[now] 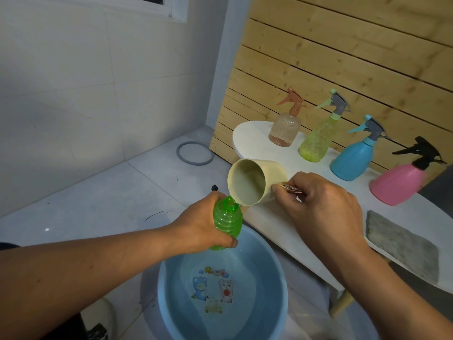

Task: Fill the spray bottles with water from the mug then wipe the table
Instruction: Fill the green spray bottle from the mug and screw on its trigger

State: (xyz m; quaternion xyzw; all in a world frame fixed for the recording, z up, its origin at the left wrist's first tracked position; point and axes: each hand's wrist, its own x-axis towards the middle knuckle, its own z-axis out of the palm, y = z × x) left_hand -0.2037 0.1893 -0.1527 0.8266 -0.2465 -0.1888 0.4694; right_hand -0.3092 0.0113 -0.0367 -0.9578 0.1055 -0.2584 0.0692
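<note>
My left hand [203, 223] grips an uncapped green ribbed bottle [228, 220] over a blue basin [220, 290]. My right hand [318, 207] holds a cream mug [252, 182] by its handle. The mug is tipped, its lip right at the bottle's open neck. On the white table [282, 224] stand several capped spray bottles: a peach one [285, 126], a yellow-green one [318, 138], a blue one [353, 158] and a pink one [402, 180].
A grey cloth [402, 244] lies on the table at the right. The basin, with cartoon prints and water inside, stands on the tiled floor. A grey ring [195, 153] lies on the floor near the wall. A wooden slat panel [343, 57] backs the table.
</note>
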